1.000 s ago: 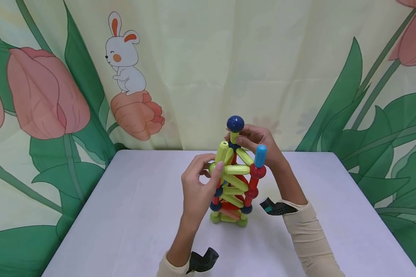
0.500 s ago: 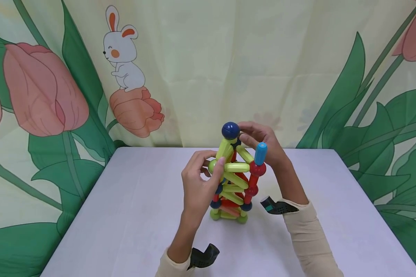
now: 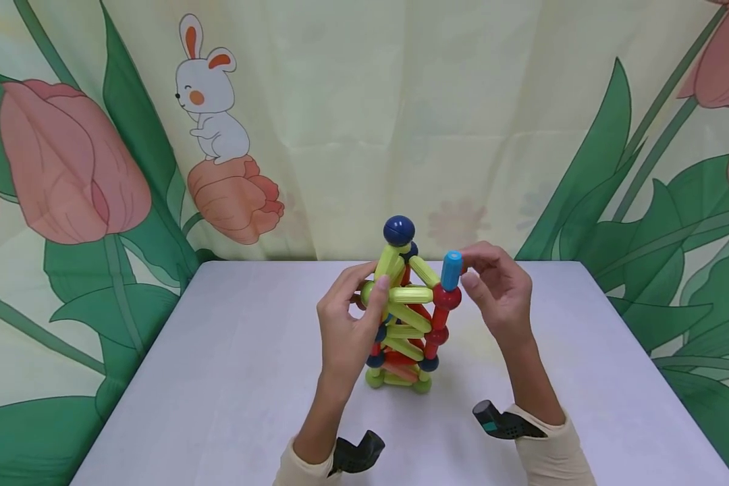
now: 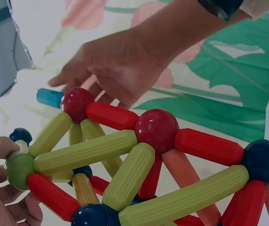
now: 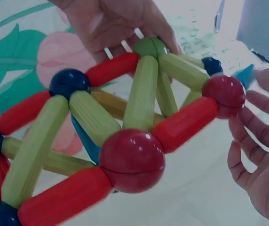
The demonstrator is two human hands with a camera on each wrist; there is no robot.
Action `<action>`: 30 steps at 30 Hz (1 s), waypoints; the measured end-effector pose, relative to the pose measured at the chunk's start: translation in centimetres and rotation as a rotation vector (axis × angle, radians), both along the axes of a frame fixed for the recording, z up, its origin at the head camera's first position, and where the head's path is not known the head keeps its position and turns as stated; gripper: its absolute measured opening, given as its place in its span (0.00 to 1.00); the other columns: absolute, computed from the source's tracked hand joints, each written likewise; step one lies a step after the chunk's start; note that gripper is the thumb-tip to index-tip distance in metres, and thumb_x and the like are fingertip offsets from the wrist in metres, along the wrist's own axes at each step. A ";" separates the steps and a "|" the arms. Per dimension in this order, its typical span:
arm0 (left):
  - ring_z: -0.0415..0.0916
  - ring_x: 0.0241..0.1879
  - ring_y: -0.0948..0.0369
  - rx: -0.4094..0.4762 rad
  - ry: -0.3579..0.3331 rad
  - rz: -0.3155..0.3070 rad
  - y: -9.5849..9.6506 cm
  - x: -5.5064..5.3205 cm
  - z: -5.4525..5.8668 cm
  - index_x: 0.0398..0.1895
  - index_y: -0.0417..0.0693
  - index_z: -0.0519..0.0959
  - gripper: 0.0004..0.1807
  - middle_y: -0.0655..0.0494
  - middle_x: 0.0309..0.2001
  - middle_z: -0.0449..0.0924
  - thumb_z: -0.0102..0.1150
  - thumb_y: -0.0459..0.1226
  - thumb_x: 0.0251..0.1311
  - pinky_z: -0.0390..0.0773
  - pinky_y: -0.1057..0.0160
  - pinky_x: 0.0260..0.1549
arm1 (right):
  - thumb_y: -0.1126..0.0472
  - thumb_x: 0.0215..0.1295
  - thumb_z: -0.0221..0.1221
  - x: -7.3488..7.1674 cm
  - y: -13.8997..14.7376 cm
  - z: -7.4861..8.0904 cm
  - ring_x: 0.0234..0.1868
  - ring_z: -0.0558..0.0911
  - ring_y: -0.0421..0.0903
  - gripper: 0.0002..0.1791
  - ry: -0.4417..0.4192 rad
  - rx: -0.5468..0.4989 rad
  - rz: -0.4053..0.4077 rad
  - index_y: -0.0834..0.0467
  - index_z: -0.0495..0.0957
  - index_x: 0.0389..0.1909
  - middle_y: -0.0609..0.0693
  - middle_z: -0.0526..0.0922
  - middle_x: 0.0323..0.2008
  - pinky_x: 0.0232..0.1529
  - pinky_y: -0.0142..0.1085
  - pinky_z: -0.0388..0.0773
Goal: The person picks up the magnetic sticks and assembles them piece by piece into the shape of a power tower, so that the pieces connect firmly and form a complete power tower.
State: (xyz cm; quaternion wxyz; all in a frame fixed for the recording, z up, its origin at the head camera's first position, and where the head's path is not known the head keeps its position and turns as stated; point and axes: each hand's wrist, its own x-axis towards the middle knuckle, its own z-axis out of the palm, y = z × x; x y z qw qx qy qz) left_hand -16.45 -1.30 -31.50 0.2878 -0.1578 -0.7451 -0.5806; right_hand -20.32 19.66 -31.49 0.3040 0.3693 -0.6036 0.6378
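A tower of magnetic rods and balls (image 3: 407, 331) stands upright on the table. My left hand (image 3: 349, 320) holds it at the upper left, thumb and fingers around the green ball (image 4: 19, 170). From that ball a lime rod (image 3: 385, 262) leans up to the large navy ball (image 3: 399, 231) at the top. My right hand (image 3: 503, 293) is at the tower's right side, fingers loosely bent beside the light blue rod (image 3: 452, 271), which stands on a red ball (image 3: 446, 297). In the right wrist view, the fingertips are right beside this rod.
The white table (image 3: 249, 364) extends around the tower, with its back edge close to a curtain (image 3: 352, 135) printed with tulips and a rabbit. Red rods, lime rods and more balls make up the tower's lower levels. A small camera sits on each wrist.
The top navy ball has shifted left and down onto the end of the left lime rod. My right hand has left it and moved right, beside the light blue rod; my left hand keeps its hold.
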 end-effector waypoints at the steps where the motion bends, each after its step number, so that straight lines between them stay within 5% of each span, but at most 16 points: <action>1: 0.76 0.37 0.63 0.004 0.001 -0.003 0.0 0.0 0.0 0.52 0.46 0.82 0.15 0.53 0.46 0.83 0.60 0.41 0.66 0.76 0.69 0.31 | 0.62 0.63 0.64 0.3 -0.1 0.0 0.40 0.80 0.43 0.20 -0.001 0.016 0.001 0.75 0.75 0.47 0.50 0.83 0.41 0.47 0.30 0.79; 6: 0.76 0.37 0.63 0.026 -0.001 -0.027 0.0 -0.2 0.1 0.52 0.47 0.82 0.15 0.54 0.46 0.83 0.60 0.41 0.66 0.76 0.68 0.31 | 0.68 0.60 0.65 1.2 -0.8 0.5 0.38 0.78 0.41 0.18 -0.037 0.109 -0.088 0.76 0.75 0.47 0.45 0.83 0.39 0.49 0.27 0.79; 16: 0.77 0.40 0.63 0.017 -0.054 -0.081 -0.4 -0.3 0.0 0.53 0.51 0.82 0.14 0.57 0.46 0.84 0.60 0.42 0.66 0.76 0.68 0.33 | 0.75 0.55 0.66 2.1 -1.7 0.8 0.33 0.78 0.39 0.17 -0.117 0.240 -0.255 0.65 0.81 0.47 0.49 0.82 0.34 0.36 0.25 0.78; 30: 0.75 0.45 0.62 -0.043 -0.039 -0.119 -0.6 -0.1 -0.2 0.56 0.52 0.80 0.16 0.58 0.52 0.81 0.61 0.41 0.65 0.75 0.67 0.36 | 0.75 0.53 0.67 2.5 -1.7 0.9 0.35 0.78 0.39 0.19 -0.142 0.273 -0.309 0.63 0.81 0.47 0.51 0.81 0.35 0.35 0.25 0.77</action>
